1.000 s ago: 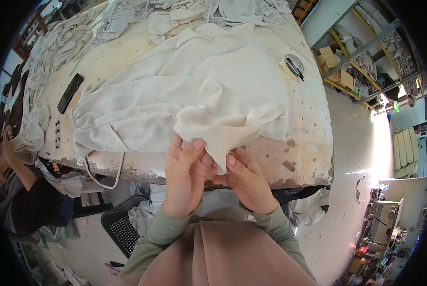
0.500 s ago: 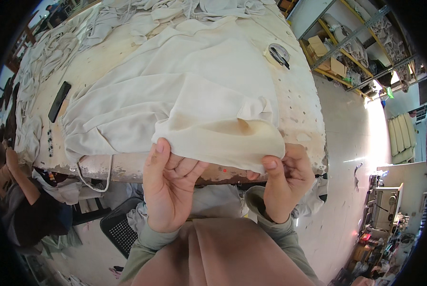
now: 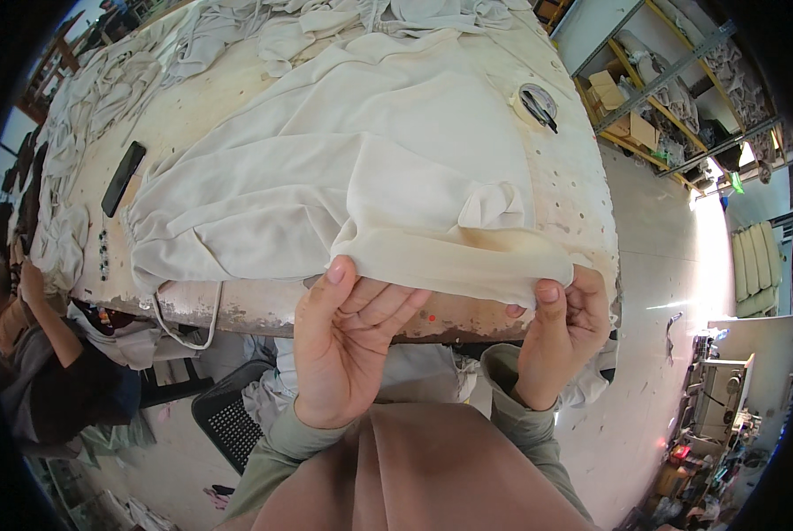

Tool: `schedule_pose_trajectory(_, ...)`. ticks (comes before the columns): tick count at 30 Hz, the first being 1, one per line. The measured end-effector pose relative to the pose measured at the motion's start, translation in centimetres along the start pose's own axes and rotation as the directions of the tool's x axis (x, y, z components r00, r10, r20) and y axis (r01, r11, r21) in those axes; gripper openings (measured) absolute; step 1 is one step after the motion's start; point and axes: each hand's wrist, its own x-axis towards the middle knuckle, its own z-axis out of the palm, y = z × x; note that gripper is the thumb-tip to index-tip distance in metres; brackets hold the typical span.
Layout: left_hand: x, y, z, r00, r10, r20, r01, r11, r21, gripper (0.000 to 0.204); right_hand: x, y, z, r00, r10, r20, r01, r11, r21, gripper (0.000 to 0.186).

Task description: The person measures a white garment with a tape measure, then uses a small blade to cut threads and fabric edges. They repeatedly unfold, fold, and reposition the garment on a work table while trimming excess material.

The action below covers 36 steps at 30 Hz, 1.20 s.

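Note:
A cream-coloured garment lies spread over the table, gathered along its left end, where a cord loop hangs past the table's front edge. My left hand pinches the near edge of the cloth between thumb and fingers, palm turned up. At the right end of the same edge, my right hand grips the cloth with the thumb on top. Between the two hands the edge is held up off the table as a smooth band. A small twisted flap of cloth stands up just behind it.
On the table are a black phone, a beaded string and a tape roll with a dark tool in it. More pale garments heap at the back. A person works at left; a black chair stands below.
Both hands have shifted a little to the right with the cloth edge, which looks straighter between them. The whole view has also shifted slightly.

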Motion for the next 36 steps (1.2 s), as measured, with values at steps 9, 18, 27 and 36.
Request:
schedule_pose_trajectory(9, 3.7, -0.3, 0.4, 0.999, 0.046, -0.018, -0.045, 0.995, 0.086, 0.029, -0.8, 0.2, -1.4, 0.999, 0.017, -0.042, -0.024, 0.988, -0.155, 0.017)
schedule_pose_trajectory(18, 9.8, 2.8, 4.9, 0.93, -0.191, 0.315, 0.055, 0.918, 0.393, 0.014, -2.8, 1.5, -0.6, 0.989, 0.147, -0.003, -0.146, 0.983, 0.115, 0.046)
schedule_pose_trajectory(27, 10.1, 4.5, 7.0, 0.842, -0.323, 0.431, -0.058, 0.741, 0.669, 0.055, -2.7, 1.7, 1.0, 0.997, 0.064, 0.042, -0.072, 0.971, 0.229, 0.047)
schedule_pose_trajectory(36, 10.3, 4.7, 6.9, 0.774, -0.406, 0.486, 0.043, 0.799, 0.599, 0.066, -3.6, 1.5, 1.2, 0.998, 0.038, 0.054, -0.049, 0.977, 0.207, 0.045)
